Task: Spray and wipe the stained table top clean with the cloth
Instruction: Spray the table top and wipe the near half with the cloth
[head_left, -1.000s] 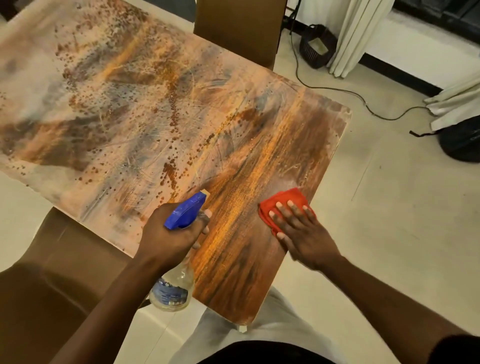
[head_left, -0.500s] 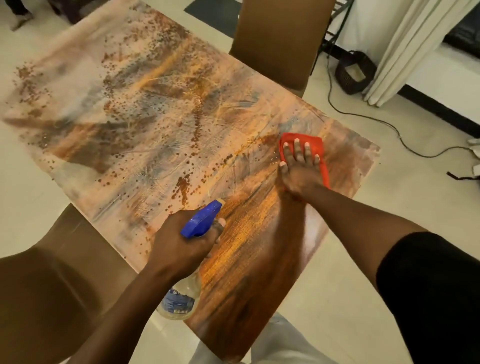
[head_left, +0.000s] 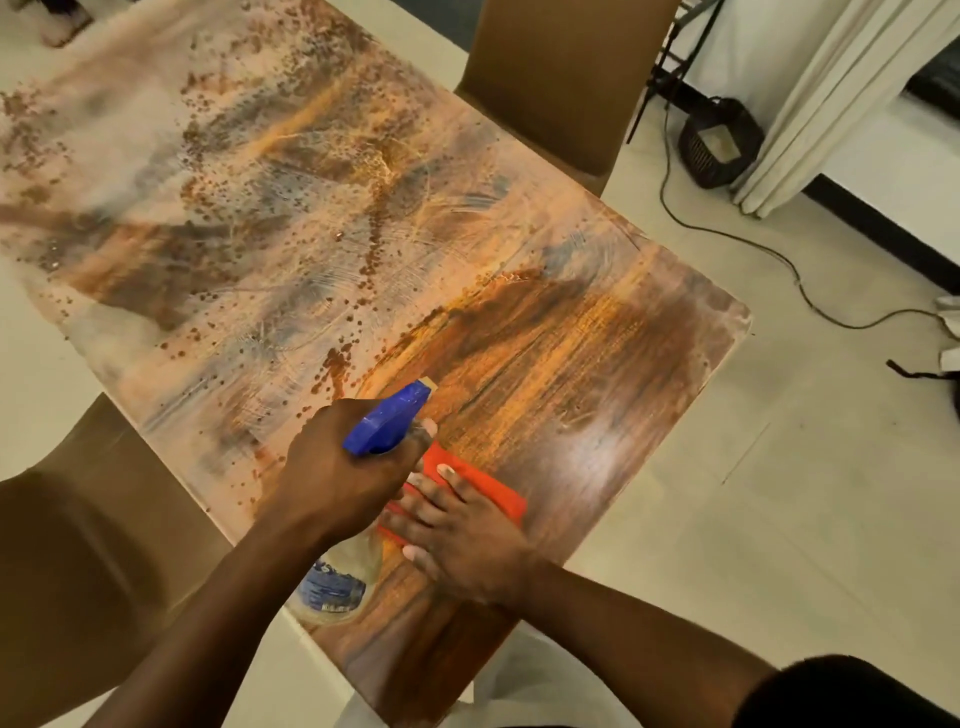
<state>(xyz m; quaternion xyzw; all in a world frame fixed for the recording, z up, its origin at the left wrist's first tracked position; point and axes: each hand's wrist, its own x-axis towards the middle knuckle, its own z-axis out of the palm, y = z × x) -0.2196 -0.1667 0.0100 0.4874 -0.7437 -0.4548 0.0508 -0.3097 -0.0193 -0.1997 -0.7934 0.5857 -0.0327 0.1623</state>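
A pale tiled floor (head_left: 779, 519) surrounds the wooden table top (head_left: 597, 364), with a brown chair (head_left: 78, 571) tucked in at the near left and another chair back (head_left: 561, 78) at the far side. Reading across from the left, most of the table top is not yet clean: a chalky, whitish film (head_left: 156, 156) covers the left and far parts, streaked with swirl marks and dotted with reddish-brown droplets (head_left: 374, 244) that run in a loose line toward the near edge. Nearer the middle, the left hand (head_left: 337, 478) is wrapped firmly around the neck of the spray bottle (head_left: 387, 423), blue head pointing out over the stained side and the clear body hanging below the fist at the table's near edge; whether the trigger is being squeezed cannot be told. Just to its right, touching the wood, the red cloth (head_left: 483, 486) lies flat under the right hand (head_left: 462, 540), fingers spread and pressing down on it, partly tucked behind the bottle hand. Farther right, the near-right portion of the table top shows dark, glossy grain with little film, so that area looks wiped. By this judgement roughly a third is done; the larger filmy, spotted left and far stretch remains to be wiped. Beyond the right edge lie a black cable (head_left: 779, 260) and pale curtains (head_left: 831, 93).
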